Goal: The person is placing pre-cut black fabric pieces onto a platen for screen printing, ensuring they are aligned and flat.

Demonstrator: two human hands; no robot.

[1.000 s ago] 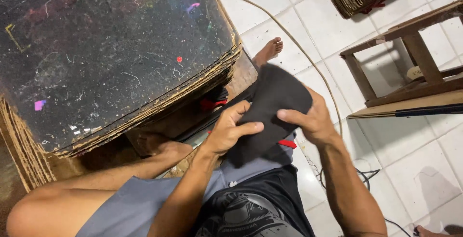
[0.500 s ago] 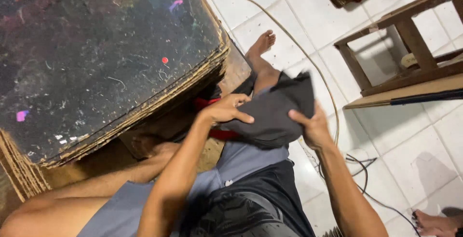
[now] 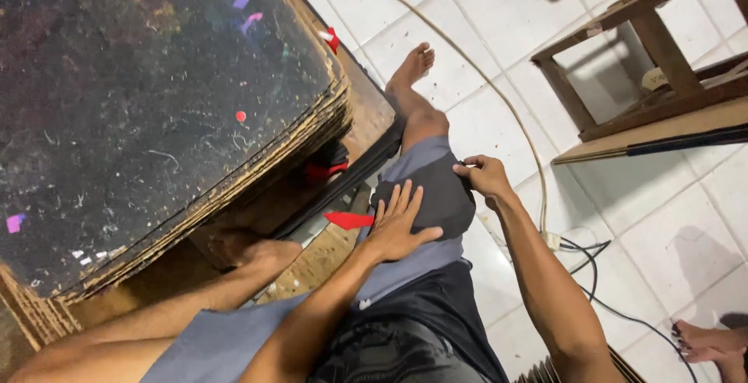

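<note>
Cardboard stack [image 3: 156, 110] left, open floor [image 3: 499, 126] right

Grey shorts [image 3: 234, 336], black printed shirt [image 3: 405, 344], bare feet [image 3: 411, 65]

A tall cardboard stack [image 3: 156, 110], wooden stool [image 3: 647, 63] and beige cable [image 3: 499, 95] on white tiles [image 3: 701, 219].

dark cloth [image 3: 436, 196] lowered onto thigh, hands [image 3: 401, 227] flattening it
</note>
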